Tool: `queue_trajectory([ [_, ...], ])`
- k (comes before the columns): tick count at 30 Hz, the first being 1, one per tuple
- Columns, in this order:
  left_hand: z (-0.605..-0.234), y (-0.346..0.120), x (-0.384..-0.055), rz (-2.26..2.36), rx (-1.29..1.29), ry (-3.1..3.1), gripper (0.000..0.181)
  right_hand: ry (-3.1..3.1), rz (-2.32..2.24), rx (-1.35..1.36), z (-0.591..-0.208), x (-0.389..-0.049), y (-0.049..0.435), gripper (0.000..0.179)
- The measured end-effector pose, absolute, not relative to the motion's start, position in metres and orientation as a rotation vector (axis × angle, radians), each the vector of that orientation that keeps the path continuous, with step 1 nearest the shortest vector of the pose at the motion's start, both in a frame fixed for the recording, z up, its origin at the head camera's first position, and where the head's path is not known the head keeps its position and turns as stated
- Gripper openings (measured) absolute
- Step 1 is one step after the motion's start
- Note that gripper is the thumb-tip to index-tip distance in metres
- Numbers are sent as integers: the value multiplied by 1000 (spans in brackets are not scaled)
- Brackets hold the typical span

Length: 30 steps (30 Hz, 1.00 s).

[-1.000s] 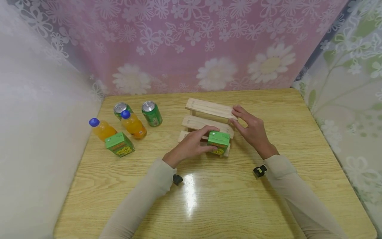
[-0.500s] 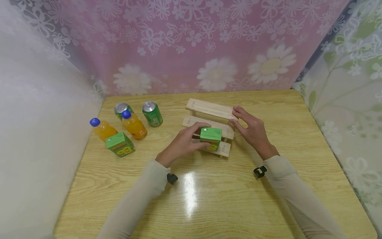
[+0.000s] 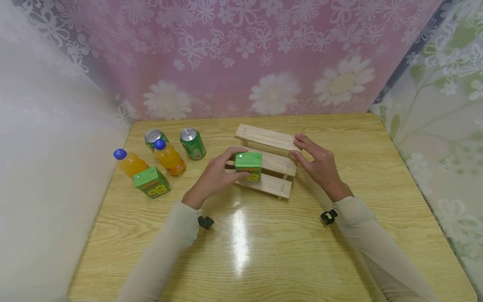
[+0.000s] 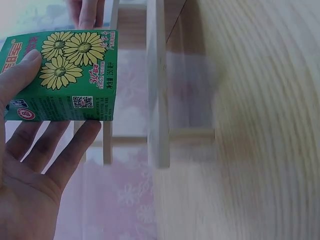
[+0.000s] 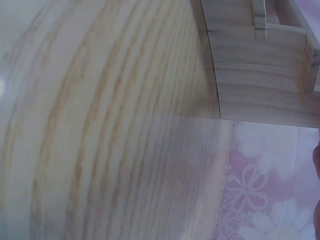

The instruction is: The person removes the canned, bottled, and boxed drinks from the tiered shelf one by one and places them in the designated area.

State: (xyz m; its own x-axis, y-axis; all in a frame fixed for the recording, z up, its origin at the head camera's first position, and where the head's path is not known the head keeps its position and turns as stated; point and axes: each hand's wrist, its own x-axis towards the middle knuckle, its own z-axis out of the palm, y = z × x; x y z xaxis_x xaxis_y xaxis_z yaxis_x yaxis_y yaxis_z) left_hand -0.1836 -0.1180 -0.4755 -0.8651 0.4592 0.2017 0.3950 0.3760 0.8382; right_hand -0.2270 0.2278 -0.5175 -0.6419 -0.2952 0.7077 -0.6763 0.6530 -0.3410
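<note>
My left hand holds a green drink carton printed with yellow flowers, thumb on its front. The carton is upright over the left part of a three-step wooden stand. In the left wrist view, a gap shows between the carton's base and the lowest step. My right hand grips the right end of the stand's top step, thumb at the front corner. In the right wrist view, only bits of fingers appear at the edge, beside the stand's wooden side.
Left on the wood-grain table stand two green cans, two orange drink bottles with blue caps and another green carton. A pink floral curtain hangs behind the table, with pale sheets on both sides.
My left hand has carried the carton leftward and slightly back along the stand, uncovering the right part of the lower steps. My right hand and the stand have stayed in place.
</note>
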Motion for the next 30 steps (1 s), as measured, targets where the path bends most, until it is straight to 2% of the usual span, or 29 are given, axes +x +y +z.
queue_trajectory([
  [10,-474,-144,-184,1575,637,2590,70,-2274,804,751,-516,-226,229,40],
  [30,-474,-184,-181,1655,504,2698,68,-2270,826,742,-516,-225,228,42],
])
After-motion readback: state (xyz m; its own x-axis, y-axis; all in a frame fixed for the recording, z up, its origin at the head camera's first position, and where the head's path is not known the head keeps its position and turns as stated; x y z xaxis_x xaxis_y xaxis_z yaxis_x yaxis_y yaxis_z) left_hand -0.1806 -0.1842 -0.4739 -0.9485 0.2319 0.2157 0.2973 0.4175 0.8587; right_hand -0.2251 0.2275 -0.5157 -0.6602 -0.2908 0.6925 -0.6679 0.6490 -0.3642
